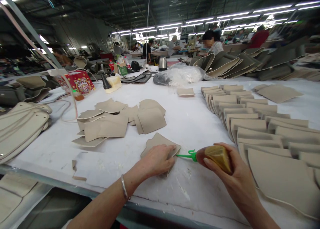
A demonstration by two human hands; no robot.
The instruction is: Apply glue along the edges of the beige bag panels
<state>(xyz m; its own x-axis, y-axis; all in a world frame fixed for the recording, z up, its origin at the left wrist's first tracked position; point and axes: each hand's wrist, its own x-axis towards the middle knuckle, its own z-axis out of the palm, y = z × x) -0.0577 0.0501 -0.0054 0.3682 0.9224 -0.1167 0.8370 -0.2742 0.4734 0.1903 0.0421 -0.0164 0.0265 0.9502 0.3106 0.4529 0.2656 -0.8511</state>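
Observation:
My left hand [158,160] is closed on a beige leather-like piece [156,140] low over the white table, its fingers bent over the piece's right edge. My right hand [231,169] grips a squeeze bottle [216,157] of amber-brown liquid, held on its side. The green nozzle [186,155] points left, and its tip meets the edge of the piece close to my left fingertips. Whether liquid is coming out cannot be seen. Part of the piece is hidden under my left hand.
Loose beige pieces [112,124] lie in a pile ahead to the left. Rows of folded beige pieces [247,125] stand on the right. Farther back are a plastic bag [185,74], a kettle [162,63] and a black cone [105,82]. People work in the background.

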